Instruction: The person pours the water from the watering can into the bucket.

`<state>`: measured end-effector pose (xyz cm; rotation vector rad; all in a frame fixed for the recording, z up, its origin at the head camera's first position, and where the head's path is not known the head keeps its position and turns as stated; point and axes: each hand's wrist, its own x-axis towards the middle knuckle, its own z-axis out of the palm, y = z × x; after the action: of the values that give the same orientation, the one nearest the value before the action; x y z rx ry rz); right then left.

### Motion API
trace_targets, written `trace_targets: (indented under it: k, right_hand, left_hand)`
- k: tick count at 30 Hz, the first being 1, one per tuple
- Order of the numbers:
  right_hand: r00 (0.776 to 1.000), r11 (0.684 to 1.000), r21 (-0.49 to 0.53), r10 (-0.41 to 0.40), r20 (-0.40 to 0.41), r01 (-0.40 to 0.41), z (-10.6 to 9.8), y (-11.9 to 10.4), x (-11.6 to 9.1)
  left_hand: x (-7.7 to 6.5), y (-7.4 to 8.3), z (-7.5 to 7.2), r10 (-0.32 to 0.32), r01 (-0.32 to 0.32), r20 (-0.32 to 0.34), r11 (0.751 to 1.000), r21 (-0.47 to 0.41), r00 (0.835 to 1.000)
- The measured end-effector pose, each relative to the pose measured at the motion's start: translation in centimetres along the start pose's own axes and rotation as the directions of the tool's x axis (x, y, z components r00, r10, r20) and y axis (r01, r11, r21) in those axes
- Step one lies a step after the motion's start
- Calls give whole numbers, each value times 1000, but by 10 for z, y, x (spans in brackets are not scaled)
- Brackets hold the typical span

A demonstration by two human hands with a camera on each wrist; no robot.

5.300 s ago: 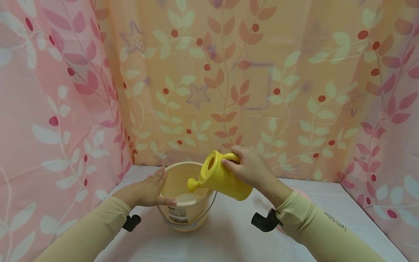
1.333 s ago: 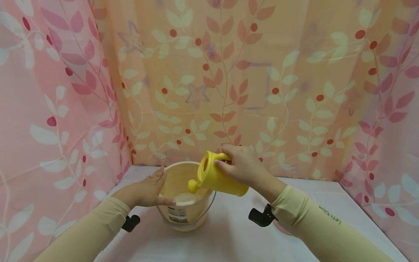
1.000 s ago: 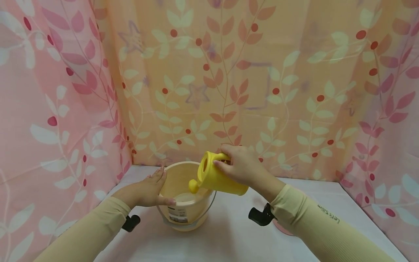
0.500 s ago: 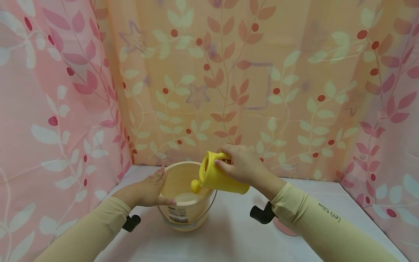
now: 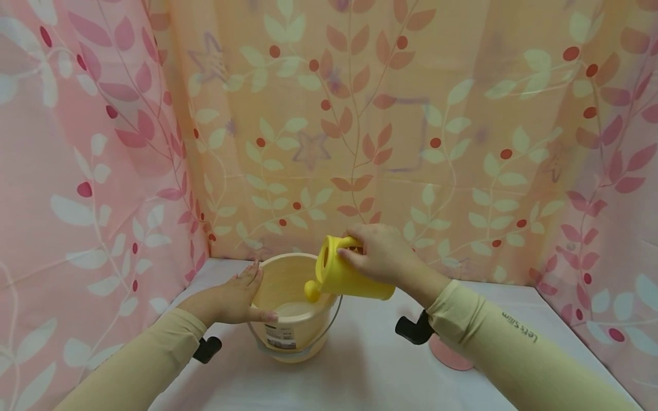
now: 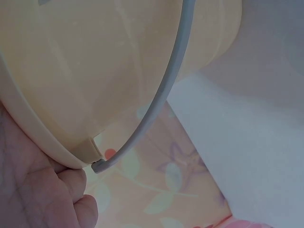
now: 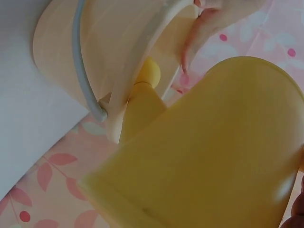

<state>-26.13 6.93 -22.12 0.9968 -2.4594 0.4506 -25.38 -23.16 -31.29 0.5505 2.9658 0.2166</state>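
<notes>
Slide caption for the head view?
Right hand holds a tilted watering can, spout over the bucket; left hand on the bucket's rim.

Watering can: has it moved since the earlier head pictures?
Yes: the watering can has shifted; its spout tip sits slightly farther right and its base higher, judged against the stationary bucket.

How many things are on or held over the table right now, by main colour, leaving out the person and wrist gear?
Cream: 1, the bucket
Yellow: 1, the watering can
Pink: 1, the round item, partly hidden
Total: 3
</notes>
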Motion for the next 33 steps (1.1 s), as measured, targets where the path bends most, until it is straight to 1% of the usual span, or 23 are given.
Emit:
trace_targets:
  k: [3,8,13,19,22,25,33]
  right_hand:
    - [1000,1000,-11,-18,1,18,-2,0,2]
    - [999,996,-72,-53,12,53,-4,-2,5]
    - [998,992,-112,-56,28,59,-4,-3,6]
    - [996,990,-112,-78,30,81,-3,-1,5]
    - [994,986,-133,-97,41,101,-3,0,6]
    - [992,982,-148,-107,59,115,-4,0,6]
    - [985,978,-137,-149,85,160,-11,1,8]
  left_hand:
    - [1,-1,1,5,-5,-5,1000,4,1000]
    - [2,-2,0,10,-9,-14,1000,5,1000]
    - [1,-2,1,3,-3,-4,1000,18,1000]
    - [1,-1,2,9,-9,-10,1000,21,1000]
    - [0,-1,2,11,-11,-13,1000,12,1000]
    - [0,-1,2,13,-13,-16,1000,9,1000]
    - [1,-2,2,17,-17,-23,1000,14,1000]
